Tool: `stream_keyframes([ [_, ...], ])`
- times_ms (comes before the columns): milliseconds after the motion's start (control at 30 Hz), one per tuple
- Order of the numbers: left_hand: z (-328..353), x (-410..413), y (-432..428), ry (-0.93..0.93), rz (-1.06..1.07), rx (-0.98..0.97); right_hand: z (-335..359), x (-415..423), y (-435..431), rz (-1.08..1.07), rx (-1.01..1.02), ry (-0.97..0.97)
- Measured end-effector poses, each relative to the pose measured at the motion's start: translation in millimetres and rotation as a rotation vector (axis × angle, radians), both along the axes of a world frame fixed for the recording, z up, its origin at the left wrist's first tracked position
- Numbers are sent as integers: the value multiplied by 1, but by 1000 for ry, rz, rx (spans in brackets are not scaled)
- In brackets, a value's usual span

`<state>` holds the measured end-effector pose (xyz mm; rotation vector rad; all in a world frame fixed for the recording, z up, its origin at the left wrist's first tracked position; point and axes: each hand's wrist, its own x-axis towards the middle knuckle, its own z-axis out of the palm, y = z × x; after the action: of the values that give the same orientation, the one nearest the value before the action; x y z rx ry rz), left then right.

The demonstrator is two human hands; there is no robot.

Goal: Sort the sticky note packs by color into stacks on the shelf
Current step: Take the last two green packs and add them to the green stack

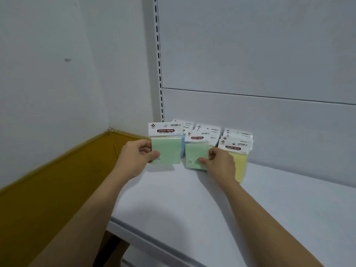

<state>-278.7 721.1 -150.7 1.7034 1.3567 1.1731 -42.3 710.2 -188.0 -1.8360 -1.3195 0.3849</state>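
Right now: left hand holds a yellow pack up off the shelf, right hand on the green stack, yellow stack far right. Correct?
Not quite. In the head view the pack in the left hand is green, not yellow. The rest holds: right hand on the green stack, yellow stack far right on the shelf.

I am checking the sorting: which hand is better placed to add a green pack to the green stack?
Left, probably. The left hand already holds a green sticky note pack beside the green stack, where the right hand rests.
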Motion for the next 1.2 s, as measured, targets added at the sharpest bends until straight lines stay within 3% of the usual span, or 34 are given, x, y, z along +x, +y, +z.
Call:
stream_keyframes([
  [300, -15, 17, 44, -36, -107, -43, -3, -11, 3, -71, -99, -320],
  [600, -17, 23, 85, -50, -374, -137, 6, -17, 2, -170, -282, -575],
  [733, -20, 31, 100, -117, -464, -181, 7, -23, 4, -217, -311, -589],
  [900, -41, 40, 95, -233, -473, -202, 0, -31, -6, -261, -322, -465],
  [1000, -42, 44, 87, -265, -488, -184, 2, -27, -22, -331, -228, -434],
  [1100, -47, 47, 83, -160, -518, -187, 7, -19, -30, -381, -64, -357],
  [1200, -56, 53, 83, -4, -518, -151, 6, -13, -29, -370, -26, -320],
])
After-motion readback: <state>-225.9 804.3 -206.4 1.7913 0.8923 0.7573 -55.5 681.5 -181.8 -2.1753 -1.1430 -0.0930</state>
